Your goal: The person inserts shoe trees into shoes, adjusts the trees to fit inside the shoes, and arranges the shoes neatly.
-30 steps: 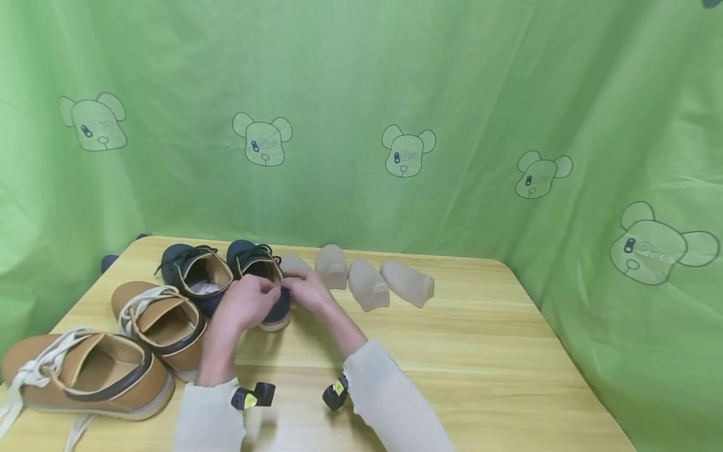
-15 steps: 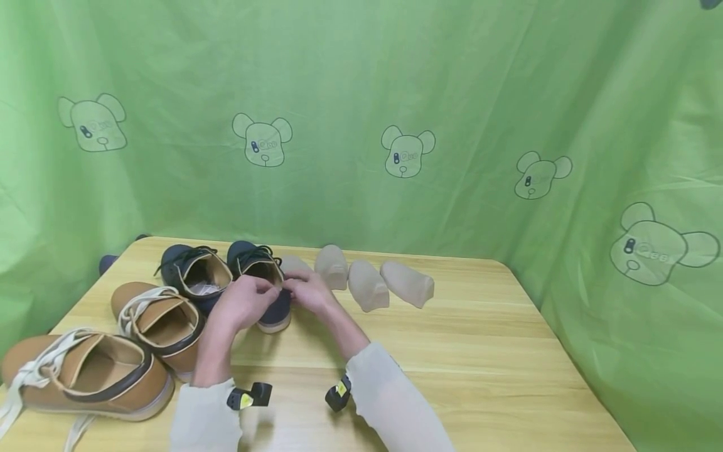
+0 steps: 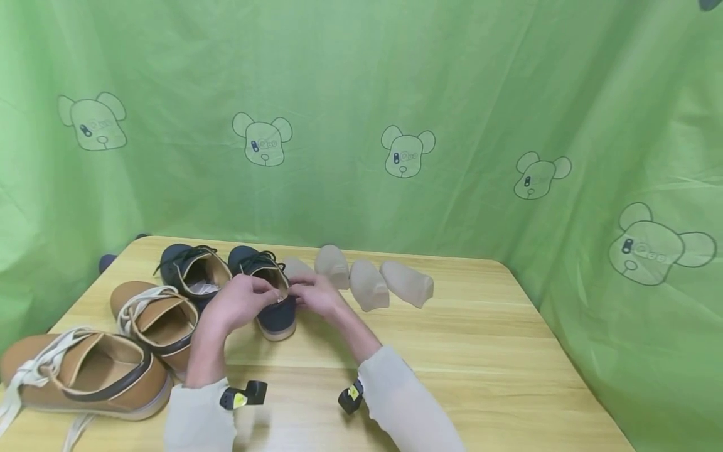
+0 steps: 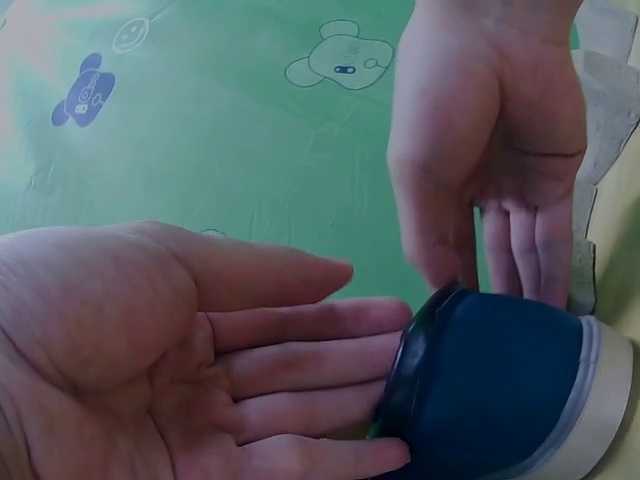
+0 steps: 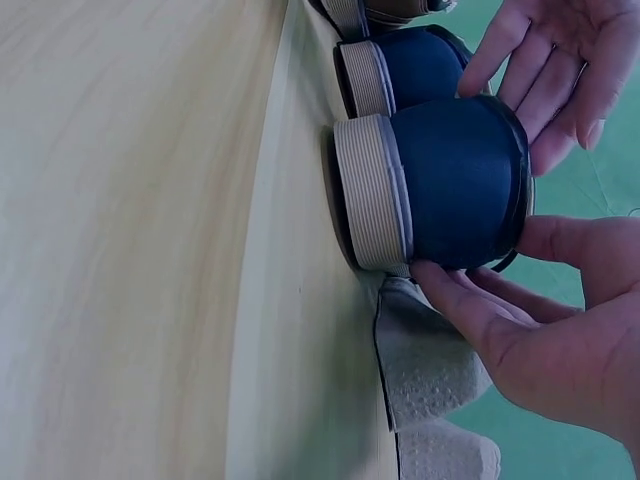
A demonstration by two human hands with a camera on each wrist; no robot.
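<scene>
Worktop (image 3: pixel 452 351) of pale wood carries two tan shoes (image 3: pixel 85 370) at 8 o'clock, then the pair of navy shoes at about 10 o'clock, and grey paper shoe fillers (image 3: pixel 367 285) towards 12. Of that pair, the nearer navy shoe (image 3: pixel 271 307) has turned slightly since half a second ago, its heel now swung a little toward the person and further right (a small shift only). Both hands have followed it: the left hand (image 3: pixel 240 301) and the right hand (image 3: pixel 319 294) flank its heel collar, fingers straight and spread against it, nothing pinched. I judge they are steadying and squaring the shoe.
</scene>
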